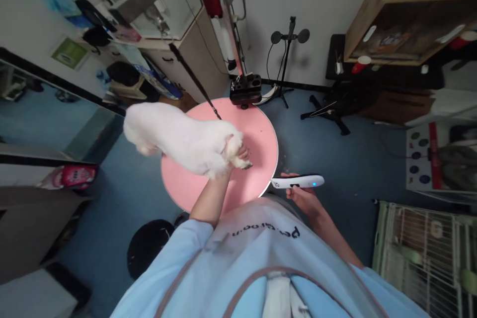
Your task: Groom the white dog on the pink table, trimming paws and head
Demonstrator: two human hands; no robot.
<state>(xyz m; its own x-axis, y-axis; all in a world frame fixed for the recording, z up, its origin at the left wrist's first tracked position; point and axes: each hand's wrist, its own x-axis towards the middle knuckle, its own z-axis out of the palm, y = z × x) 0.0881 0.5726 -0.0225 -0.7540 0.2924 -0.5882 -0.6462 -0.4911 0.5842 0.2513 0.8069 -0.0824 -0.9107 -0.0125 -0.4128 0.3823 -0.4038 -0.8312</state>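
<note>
A white, close-trimmed dog (179,134) stands on a round pink grooming table (261,134), its rear end reaching past the left edge. My left hand (244,152) comes up under the dog's head, with fingers wrapped round the muzzle; part of the palm is hidden by the head. In my right hand (301,198) is a white hair clipper (303,182) with a lit blue light, held beside the table's right rim and apart from the dog. A dark strap (197,82) runs down from the metal arm to the dog's neck.
The metal grooming arm (223,0) rises over the table, with a black tool holder (245,90) at the far rim. Behind it stands a black tripod (286,59). A wire cage (425,253) is at lower right, a black round stool (149,248) at lower left.
</note>
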